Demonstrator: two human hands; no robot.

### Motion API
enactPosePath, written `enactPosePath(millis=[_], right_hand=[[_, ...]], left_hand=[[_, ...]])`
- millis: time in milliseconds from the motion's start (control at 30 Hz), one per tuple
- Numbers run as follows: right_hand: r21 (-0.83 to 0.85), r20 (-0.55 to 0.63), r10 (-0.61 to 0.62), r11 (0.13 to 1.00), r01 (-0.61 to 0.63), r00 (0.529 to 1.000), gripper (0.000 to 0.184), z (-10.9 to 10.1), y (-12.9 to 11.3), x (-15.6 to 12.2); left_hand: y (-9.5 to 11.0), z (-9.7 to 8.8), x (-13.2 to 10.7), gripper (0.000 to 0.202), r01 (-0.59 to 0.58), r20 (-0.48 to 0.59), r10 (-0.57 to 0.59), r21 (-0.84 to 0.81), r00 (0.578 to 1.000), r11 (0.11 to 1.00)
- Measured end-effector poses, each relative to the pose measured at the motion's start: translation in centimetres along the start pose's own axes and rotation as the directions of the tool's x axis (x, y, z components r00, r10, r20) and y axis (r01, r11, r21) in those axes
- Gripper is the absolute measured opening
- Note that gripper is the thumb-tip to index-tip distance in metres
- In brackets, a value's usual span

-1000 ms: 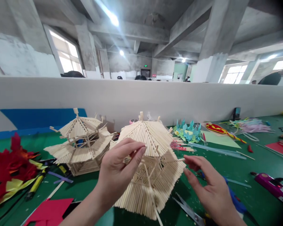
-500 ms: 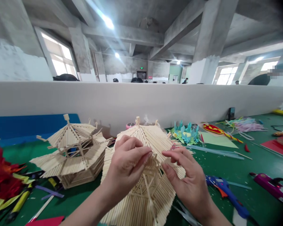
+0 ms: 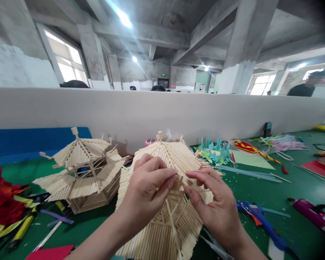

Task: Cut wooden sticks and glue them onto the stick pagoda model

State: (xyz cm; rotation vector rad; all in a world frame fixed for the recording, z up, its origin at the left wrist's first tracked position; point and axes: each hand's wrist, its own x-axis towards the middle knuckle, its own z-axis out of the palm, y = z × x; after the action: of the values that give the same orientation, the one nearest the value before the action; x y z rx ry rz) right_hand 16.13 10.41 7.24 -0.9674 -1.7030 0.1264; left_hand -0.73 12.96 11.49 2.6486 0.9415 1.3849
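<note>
A pagoda model (image 3: 162, 238) built of thin wooden sticks stands in front of me, its tiered roof partly behind my hands. Over the upper roof, my left hand (image 3: 153, 184) is closed in a pinch; whatever lies between thumb and forefinger is too small to make out. My right hand (image 3: 211, 198) comes from the other side, thumb and forefinger around the small stick end at the near corner of the upper roof. The fingertips of both hands are close together there. A second stick pagoda (image 3: 83, 173) stands to the left, apart from my hands.
On the green table (image 3: 262, 195) at right lie a blue glue gun (image 3: 262, 220), a purple device (image 3: 311, 213) and scissors (image 3: 213, 245). A turquoise paper flower (image 3: 212, 151) sits behind. Red paper pieces (image 3: 5, 198) and a yellow-black tool (image 3: 24, 227) lie left. A white partition (image 3: 162, 112) rises behind.
My right thumb and forefinger have closed in on the roof corner, nearer to the left fingertips. My left hand keeps its pinch and has shifted slightly right. The view has tilted a little.
</note>
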Motion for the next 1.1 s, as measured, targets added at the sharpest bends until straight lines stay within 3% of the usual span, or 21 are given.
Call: enactPosePath(millis=[1100], right_hand=[[0.048, 0.019, 0.001, 0.999, -0.002, 1.000, 0.018, 0.23, -0.42, 0.24]], left_hand=[[0.16, -0.07, 0.51, 0.016, 0.100, 0.069, -0.096, -0.058, 0.993, 0.993]])
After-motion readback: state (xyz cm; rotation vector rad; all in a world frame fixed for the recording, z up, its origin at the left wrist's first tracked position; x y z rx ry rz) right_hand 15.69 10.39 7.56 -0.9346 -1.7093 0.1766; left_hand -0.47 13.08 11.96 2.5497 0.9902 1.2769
